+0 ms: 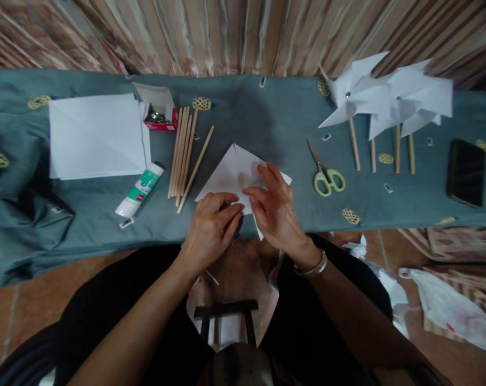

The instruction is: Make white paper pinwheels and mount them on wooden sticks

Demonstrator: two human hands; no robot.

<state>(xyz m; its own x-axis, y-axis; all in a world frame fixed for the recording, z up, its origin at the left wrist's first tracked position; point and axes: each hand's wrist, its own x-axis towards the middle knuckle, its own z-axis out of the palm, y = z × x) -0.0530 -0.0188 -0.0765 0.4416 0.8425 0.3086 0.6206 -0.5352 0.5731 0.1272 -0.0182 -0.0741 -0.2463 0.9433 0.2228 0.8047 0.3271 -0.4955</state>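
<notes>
A white sheet of paper (248, 161) with slits cut in from its corners lies at the table's front edge. My left hand (214, 220) is closed on its near left side, thumb and fingers pinched near the middle. My right hand (277, 212) rests over the right side with bent fingers spread apart, fingertips at the paper's centre. One narrow paper corner pokes out below my right hand. Both hands hide part of the sheet. Scissors with green handles (328, 181) lie to the right, and a loose wooden stick (195, 170) lies to the left.
Left on the cloth are a paper stack (98, 136), a glue stick (140, 188), a red box of metal pieces (160, 115) and several wooden sticks (182, 153). Right are paper pinwheels (357, 88) on sticks and a phone (466, 172). Paper scraps (391, 287) and a plastic bag (447, 305) lie below.
</notes>
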